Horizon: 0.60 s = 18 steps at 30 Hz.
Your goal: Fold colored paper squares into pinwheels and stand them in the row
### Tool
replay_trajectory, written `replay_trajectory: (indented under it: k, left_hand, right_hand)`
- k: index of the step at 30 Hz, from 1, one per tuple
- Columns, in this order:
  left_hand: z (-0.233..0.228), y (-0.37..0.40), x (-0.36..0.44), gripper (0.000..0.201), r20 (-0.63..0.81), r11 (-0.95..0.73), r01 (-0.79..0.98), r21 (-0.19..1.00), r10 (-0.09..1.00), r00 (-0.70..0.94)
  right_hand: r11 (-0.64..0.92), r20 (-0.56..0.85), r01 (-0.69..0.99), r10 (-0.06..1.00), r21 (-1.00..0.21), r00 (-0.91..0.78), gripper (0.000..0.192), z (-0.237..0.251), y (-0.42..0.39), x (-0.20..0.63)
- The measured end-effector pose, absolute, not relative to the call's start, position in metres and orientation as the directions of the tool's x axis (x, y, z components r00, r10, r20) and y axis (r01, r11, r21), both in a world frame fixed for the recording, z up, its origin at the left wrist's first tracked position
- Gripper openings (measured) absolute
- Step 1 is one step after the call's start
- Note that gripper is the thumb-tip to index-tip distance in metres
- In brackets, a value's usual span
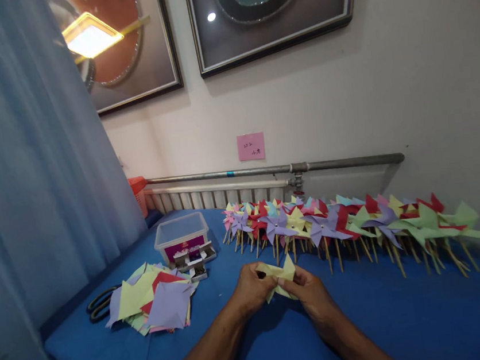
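Between my two hands is a pale yellow paper pinwheel (288, 268), its corners folded inward and some points sticking up. My left hand (252, 287) pinches it from the left, thumb near the middle. On the other side my right hand (310, 290) grips the paper, its thumb meeting the left one at the centre. Both hands are over the blue cloth in front of me. Whether a pin is at the centre is hidden by the thumbs.
Rows of finished pinwheels on sticks (323, 225) stand at the right. To the left lie a stack of coloured paper squares (171, 303), black-handled scissors (100, 304), small open boxes (197, 270) and a clear plastic tub (180, 230). A pipe rail (346, 163) runs along the wall.
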<state>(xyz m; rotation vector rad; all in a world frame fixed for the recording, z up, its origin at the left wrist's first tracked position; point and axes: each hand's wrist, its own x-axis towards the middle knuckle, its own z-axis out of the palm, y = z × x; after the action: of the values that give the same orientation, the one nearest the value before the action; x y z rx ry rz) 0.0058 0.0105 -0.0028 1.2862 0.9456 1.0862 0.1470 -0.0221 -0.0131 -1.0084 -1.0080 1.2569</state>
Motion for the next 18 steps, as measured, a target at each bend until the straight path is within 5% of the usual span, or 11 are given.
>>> replay_trajectory:
  k: [18]
  left_hand:
    - [-0.001,0.008,0.003,0.038,-0.020,0.112,-0.252,0.961,0.940,0.339]
  right_hand:
    - [0.065,0.053,-0.150,0.995,-0.987,0.083,0.051,-0.038,-0.008,0.157]
